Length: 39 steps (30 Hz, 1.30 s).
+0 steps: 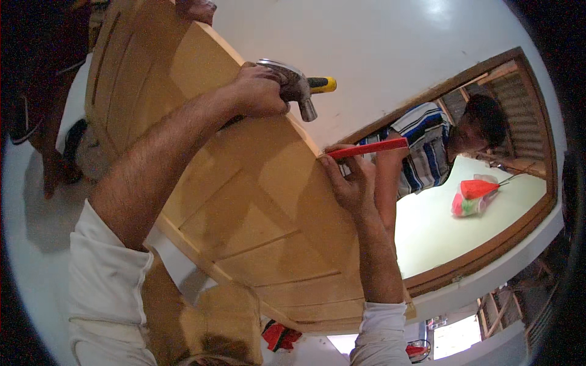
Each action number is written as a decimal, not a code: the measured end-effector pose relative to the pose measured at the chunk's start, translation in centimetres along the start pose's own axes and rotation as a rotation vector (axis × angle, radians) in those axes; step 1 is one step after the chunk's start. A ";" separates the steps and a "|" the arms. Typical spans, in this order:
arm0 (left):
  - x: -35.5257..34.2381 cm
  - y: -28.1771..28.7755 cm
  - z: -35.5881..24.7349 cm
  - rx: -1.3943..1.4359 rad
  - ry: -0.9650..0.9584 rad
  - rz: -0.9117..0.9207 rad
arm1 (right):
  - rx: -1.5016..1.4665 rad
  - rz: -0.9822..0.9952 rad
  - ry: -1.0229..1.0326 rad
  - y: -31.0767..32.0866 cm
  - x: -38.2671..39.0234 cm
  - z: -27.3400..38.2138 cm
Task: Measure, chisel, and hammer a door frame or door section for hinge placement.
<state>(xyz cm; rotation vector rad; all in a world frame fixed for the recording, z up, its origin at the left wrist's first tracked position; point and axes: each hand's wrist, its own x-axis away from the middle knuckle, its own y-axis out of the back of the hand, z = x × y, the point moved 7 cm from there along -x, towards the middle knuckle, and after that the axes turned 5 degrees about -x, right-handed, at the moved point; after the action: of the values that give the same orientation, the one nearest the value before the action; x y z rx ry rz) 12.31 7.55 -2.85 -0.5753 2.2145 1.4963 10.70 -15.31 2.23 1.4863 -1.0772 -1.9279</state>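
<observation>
A tan panelled wooden door (pixel 268 189) stands tilted in front of me, its long narrow edge turned up. My left hand (pixel 262 91) is closed round a claw hammer (pixel 298 88) near its metal head, above that edge. A black and yellow handle end (pixel 323 84) shows beyond the head; how it joins is hidden. My right hand (pixel 353 183) lies at the door edge further right. Its thumb and fingers pinch one end of a narrow, flat red bar (pixel 375 148), which points right, away from the door. The bar's exact kind cannot be made out.
A person in a striped shirt (pixel 424 143) leans in a brown-framed opening (pixel 519 58) at the right, one bare arm beside mine. Another person's hand (pixel 196 11) rests on the door's top end. A leg and hand (pixel 52 174) show at far left. Red bags (pixel 476 194) lie beyond the opening.
</observation>
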 end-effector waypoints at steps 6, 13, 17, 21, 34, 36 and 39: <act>0.4 0.7 -0.6 0.015 -0.065 -0.138 | 0.044 -0.016 0.055 -0.1 0.1 0.4; 0.5 0.8 -0.7 0.009 -0.029 -0.024 | 0.217 0.021 0.203 -0.3 -0.2 2.5; 0.8 0.6 -0.4 -0.007 -0.015 0.048 | 0.240 0.031 0.251 -0.6 -0.2 3.1; 1.1 1.1 -0.4 0.007 -0.049 -0.019 | 0.256 0.062 0.228 -0.7 0.3 3.0; 0.4 0.2 0.0 -0.053 0.015 0.002 | 0.317 0.064 0.157 2.3 3.9 2.1; 0.7 0.4 -0.1 -0.049 0.001 -0.024 | 0.329 0.068 0.182 2.3 4.1 2.2; 1.2 0.8 0.0 -0.058 0.001 0.050 | 0.328 0.090 0.189 2.4 4.6 2.5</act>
<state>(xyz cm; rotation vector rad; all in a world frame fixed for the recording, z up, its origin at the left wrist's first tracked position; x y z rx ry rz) 10.85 7.65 -2.92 -0.5419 2.2079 1.5902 6.74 -19.41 1.78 1.7191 -1.3949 -1.5675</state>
